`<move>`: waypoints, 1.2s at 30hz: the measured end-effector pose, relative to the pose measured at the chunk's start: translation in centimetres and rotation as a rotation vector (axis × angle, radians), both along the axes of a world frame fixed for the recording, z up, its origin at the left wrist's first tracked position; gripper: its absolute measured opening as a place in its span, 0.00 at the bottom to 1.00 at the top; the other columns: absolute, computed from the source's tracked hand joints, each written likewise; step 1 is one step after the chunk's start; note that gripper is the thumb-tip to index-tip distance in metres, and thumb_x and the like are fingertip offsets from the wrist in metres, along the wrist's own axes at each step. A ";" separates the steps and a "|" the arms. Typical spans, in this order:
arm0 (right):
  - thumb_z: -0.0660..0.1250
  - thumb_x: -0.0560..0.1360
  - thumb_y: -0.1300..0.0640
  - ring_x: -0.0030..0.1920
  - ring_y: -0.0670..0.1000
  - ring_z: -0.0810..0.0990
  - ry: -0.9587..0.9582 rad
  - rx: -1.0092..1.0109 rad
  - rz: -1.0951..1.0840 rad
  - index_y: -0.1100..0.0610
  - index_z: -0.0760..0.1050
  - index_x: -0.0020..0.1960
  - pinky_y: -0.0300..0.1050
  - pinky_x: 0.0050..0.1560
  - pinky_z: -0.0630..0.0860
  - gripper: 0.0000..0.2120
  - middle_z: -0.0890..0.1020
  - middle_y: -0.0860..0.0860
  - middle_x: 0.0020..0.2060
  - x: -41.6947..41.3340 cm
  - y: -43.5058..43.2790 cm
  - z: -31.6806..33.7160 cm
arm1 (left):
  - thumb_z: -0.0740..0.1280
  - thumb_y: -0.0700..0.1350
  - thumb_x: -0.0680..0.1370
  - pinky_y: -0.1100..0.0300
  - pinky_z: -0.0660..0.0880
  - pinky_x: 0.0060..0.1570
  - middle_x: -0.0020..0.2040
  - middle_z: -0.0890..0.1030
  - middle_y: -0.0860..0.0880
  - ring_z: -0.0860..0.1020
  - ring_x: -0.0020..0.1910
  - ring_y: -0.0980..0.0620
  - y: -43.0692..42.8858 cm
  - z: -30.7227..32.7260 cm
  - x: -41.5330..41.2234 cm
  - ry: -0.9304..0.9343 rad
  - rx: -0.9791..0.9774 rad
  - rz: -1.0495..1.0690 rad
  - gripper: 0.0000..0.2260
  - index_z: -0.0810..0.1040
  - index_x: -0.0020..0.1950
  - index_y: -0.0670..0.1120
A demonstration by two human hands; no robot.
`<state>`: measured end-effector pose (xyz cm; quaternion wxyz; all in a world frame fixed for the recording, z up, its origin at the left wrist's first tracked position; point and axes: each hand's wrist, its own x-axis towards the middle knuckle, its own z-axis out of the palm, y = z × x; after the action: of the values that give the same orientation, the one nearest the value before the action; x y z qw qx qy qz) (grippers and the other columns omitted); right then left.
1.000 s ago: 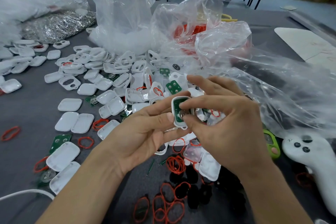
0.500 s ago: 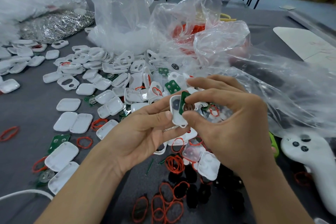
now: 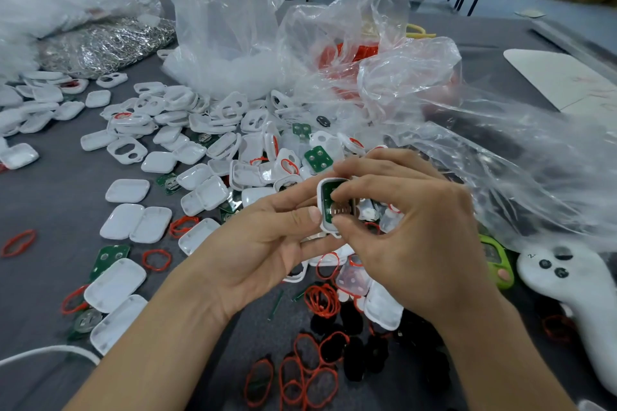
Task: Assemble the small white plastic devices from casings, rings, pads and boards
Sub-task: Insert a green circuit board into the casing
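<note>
A white casing [image 3: 322, 213] is held above the grey table [image 3: 50, 210], in front of the heap of loose casings [image 3: 213, 190], just above the middle of the view. It is gripped by the left hand [image 3: 267, 243], whose thumb is laid against its left rim and whose fingers are curled behind it. A green board [image 3: 329, 192] is seated in the casing, with a round metal contact [image 3: 342, 210] showing on its lower part. The board is pinched by the right hand [image 3: 417, 237], forefinger bent over its upper right and thumb set at its lower edge.

Half a second earlier the board was seen tilted on edge, lifted partly out of the casing; it is now laid flat inside the rim, with its metal face turned up. The casing is kept at almost the same spot between the two hands.

Red rings [image 3: 320, 302] and black pads [image 3: 354, 364] are scattered on the table beneath the hands. Another green board [image 3: 318, 158] is left on the heap just beyond the fingers. Crumpled clear plastic bags [image 3: 227, 27] are piled behind, and a white controller [image 3: 574, 280] is seen at the right edge.
</note>
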<state>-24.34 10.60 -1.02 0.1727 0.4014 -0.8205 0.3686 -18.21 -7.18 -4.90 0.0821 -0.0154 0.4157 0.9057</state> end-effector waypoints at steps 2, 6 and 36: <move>0.82 0.66 0.62 0.59 0.42 0.78 -0.009 0.000 -0.002 0.51 0.87 0.45 0.32 0.67 0.69 0.11 0.86 0.41 0.53 0.0 0.0 0.0 | 0.82 0.42 0.67 0.53 0.80 0.58 0.59 0.85 0.47 0.83 0.58 0.49 0.0 -0.1 0.0 0.002 -0.002 0.002 0.30 0.81 0.69 0.45; 0.82 0.66 0.61 0.59 0.43 0.80 -0.024 -0.002 -0.016 0.50 0.87 0.45 0.35 0.69 0.70 0.11 0.86 0.40 0.52 0.0 0.0 -0.1 | 0.76 0.38 0.70 0.52 0.80 0.59 0.58 0.85 0.47 0.83 0.58 0.48 0.1 -0.1 0.0 -0.017 -0.020 0.026 0.25 0.81 0.68 0.45; 0.81 0.67 0.63 0.58 0.40 0.81 -0.088 -0.072 0.026 0.52 0.87 0.45 0.33 0.67 0.70 0.10 0.87 0.40 0.51 0.0 -0.2 -0.1 | 0.76 0.38 0.72 0.55 0.81 0.55 0.54 0.86 0.47 0.85 0.54 0.51 0.1 -0.2 0.0 0.008 0.001 0.019 0.21 0.84 0.65 0.45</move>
<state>-24.34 10.41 -1.17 0.1459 0.3892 -0.8082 0.4173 -18.24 -7.10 -5.13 0.0716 -0.0158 0.4156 0.9066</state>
